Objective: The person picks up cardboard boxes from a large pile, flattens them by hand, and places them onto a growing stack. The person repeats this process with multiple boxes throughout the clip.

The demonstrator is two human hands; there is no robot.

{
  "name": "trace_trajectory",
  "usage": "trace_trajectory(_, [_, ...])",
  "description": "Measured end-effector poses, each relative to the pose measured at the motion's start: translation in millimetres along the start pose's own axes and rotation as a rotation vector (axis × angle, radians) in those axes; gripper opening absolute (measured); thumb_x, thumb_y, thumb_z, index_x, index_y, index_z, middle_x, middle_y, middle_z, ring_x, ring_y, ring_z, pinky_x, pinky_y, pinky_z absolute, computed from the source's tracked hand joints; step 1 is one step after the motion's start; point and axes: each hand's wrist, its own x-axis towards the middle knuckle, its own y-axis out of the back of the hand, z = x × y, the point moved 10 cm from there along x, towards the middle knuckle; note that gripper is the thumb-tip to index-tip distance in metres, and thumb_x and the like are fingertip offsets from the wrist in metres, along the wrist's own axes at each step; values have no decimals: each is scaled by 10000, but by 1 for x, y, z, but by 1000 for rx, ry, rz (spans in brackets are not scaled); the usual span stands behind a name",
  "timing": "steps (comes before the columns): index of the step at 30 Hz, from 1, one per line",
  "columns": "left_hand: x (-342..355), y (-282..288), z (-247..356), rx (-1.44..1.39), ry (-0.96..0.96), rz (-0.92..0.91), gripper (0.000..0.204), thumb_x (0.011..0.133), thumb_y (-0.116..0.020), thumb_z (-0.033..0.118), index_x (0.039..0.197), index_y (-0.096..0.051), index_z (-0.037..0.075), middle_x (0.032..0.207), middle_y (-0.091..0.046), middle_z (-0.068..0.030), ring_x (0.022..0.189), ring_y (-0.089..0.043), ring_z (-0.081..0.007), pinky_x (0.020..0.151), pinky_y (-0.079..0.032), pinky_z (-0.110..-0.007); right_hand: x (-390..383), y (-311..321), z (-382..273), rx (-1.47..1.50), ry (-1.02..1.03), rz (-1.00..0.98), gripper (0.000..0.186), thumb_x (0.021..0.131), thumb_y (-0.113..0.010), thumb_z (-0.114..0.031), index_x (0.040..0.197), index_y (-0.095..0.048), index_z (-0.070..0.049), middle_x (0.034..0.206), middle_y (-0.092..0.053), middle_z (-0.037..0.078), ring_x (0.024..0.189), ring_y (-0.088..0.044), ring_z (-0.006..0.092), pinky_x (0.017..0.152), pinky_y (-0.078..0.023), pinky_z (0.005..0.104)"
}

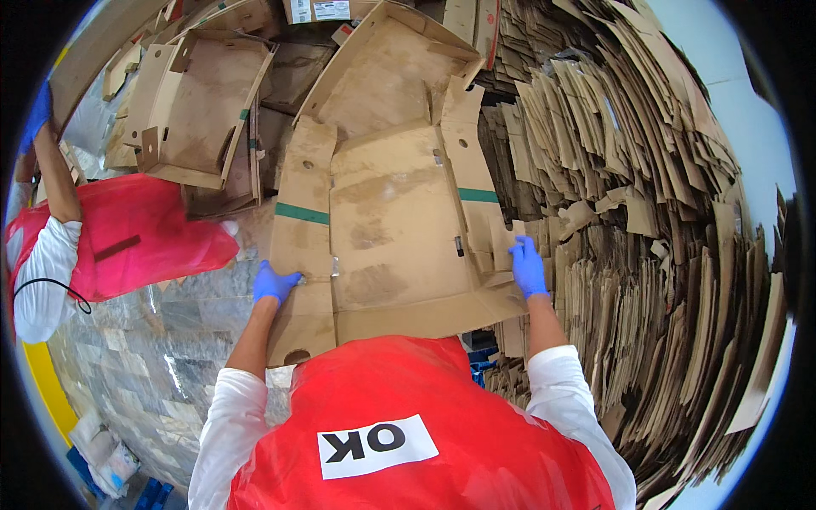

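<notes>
A large flattened cardboard box (pixel 395 229) with green tape strips lies spread in front of me. My left hand (pixel 274 282), in a blue glove, grips its left side flap. My right hand (pixel 528 267), also blue-gloved, holds the right flap's edge next to the stack. My red vest fills the lower middle of the view.
A tall heap of flattened cardboard (pixel 663 221) fills the right side. More opened boxes (pixel 204 102) lie at the upper left. A co-worker in red with a blue glove (pixel 38 115) stands at the left on the stone-tiled floor (pixel 153 348). A yellow line runs along the lower left.
</notes>
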Motion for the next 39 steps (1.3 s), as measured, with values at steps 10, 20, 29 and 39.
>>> trace_trajectory(10, [8,2,1,-23,-28,17,824,674,-935,415,1262,-605,-59,1221,-726,-266,1136,-717,-387,968,-571,-466,99,15,8,-343,167,27,725,1039,-514,-558,1581,-435,-82,1658,-360,244,1512,-323,502,1255,-278,528])
trace_trajectory(20, [0,1,10,7,-54,-7,857,682,-943,412,1290,-569,-62,1238,-716,-275,1165,-695,-422,988,-562,-469,-18,59,-8,21,-511,-542,542,972,-667,-542,1049,-737,-10,820,-710,129,663,-717,212,577,-578,361])
trace_trajectory(29, [0,-1,6,36,-52,17,864,683,-942,449,1284,-570,-48,1217,-718,-283,1135,-700,-437,969,-568,-483,-5,-23,53,-410,-225,-246,929,787,-851,-587,1410,-579,46,1396,-647,266,1212,-661,388,1025,-516,490])
trace_trajectory(39, [-4,7,-7,13,23,58,830,695,-941,447,1267,-562,-20,1194,-719,-290,1133,-693,-453,960,-566,-503,51,-121,119,234,-493,-271,1251,793,-829,-637,1631,-239,79,1651,-367,280,1527,-385,380,1217,-365,463])
